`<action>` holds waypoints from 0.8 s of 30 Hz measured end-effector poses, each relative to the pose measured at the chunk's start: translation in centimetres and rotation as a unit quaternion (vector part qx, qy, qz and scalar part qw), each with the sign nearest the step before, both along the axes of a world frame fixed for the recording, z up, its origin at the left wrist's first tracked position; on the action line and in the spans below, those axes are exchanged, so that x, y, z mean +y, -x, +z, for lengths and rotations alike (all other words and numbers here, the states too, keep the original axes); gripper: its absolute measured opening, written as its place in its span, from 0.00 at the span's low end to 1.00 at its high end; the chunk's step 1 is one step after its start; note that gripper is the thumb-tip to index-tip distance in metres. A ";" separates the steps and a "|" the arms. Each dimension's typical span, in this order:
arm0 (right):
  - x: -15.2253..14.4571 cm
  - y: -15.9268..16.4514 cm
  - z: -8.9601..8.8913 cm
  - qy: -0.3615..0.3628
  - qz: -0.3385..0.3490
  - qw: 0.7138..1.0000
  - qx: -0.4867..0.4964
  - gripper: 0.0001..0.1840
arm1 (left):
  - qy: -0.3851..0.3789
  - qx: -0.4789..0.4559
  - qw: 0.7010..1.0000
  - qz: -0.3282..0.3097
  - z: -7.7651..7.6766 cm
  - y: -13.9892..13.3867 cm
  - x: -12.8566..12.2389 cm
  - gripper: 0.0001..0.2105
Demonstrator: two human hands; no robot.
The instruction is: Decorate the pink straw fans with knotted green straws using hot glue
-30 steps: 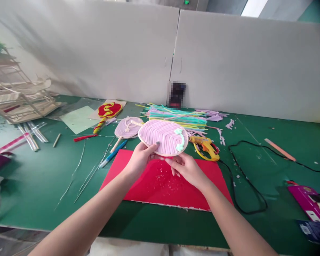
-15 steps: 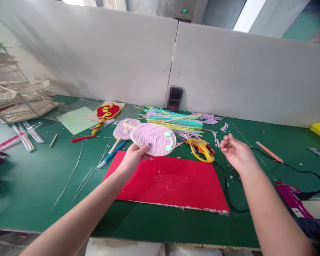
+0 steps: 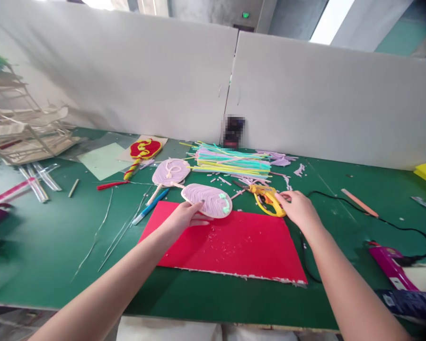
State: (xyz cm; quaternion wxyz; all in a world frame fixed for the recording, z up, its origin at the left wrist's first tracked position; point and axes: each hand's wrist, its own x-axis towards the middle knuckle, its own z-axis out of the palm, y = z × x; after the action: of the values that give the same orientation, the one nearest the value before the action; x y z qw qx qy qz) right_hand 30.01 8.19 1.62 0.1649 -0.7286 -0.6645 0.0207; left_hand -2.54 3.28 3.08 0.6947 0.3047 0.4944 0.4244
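Observation:
My left hand [image 3: 187, 217] is closed on the edge of a lilac oval hand fan [image 3: 208, 200] with a pale rim. A mint-green knot [image 3: 224, 202] decorates the fan's right side. It is held tilted above the back edge of a red mat [image 3: 230, 246]. My right hand [image 3: 297, 204] is at the yellow glue gun [image 3: 268, 193], its fingertips by the rear of the handle and its fingers slightly apart. The glue gun rests on the green table. A second lilac fan [image 3: 168, 171] with a pale braided handle lies behind my left hand.
Behind the fans lies a bundle of coloured pipe cleaners [image 3: 232, 161], with lilac scraps around it. A red and yellow fan [image 3: 145, 149] lies back left. Thin wires and a blue pen [image 3: 151, 207] are left of the mat. A black cord [image 3: 401, 227] crosses the right side.
My right hand has moved left to the glue gun's handle. My left hand has lowered the fan slightly and tilted it flatter. The glue gun has stayed in place.

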 end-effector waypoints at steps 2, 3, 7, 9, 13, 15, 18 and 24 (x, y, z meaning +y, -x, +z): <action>-0.1 1.4 -0.2 0.015 -0.008 1.000 -0.024 0.26 | 0.011 0.027 0.999 -0.022 0.3 0.5 -0.3 0.11; -0.2 1.9 -0.3 0.025 -0.009 0.999 -0.040 0.29 | 0.005 0.048 0.998 -0.029 0.4 0.9 -0.5 0.12; 0.0 2.8 -1.1 0.030 -0.016 0.997 -0.071 0.29 | 0.008 0.201 0.975 -0.098 1.0 3.0 -1.0 0.13; 0.2 2.8 -1.3 0.019 -0.016 0.998 -0.062 0.24 | -0.057 0.321 0.942 -0.075 1.3 3.7 -1.3 0.12; -0.1 2.9 -0.8 -0.024 -0.037 0.997 -0.060 0.17 | -0.204 0.463 0.862 -0.028 1.9 3.4 -1.8 0.09; -0.6 3.0 -0.2 -0.042 -0.068 0.995 -0.054 0.18 | -0.263 0.470 0.841 -0.056 1.8 2.4 -1.9 0.06; -1.4 3.2 0.7 -0.082 -0.110 0.990 -0.042 0.21 | -0.318 0.489 0.807 -0.097 1.4 0.8 -1.6 0.07; -2.2 4.2 1.2 -0.082 -0.041 0.995 0.039 0.23 | -0.374 0.491 0.771 -0.160 0.6 -1.6 0.3 0.10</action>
State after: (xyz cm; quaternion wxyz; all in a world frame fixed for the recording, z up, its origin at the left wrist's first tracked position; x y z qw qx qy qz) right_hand 25.85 6.04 2.85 0.2506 -0.7377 -0.6268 -0.0120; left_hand -0.93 3.62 3.66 0.2465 0.7816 0.5149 0.2513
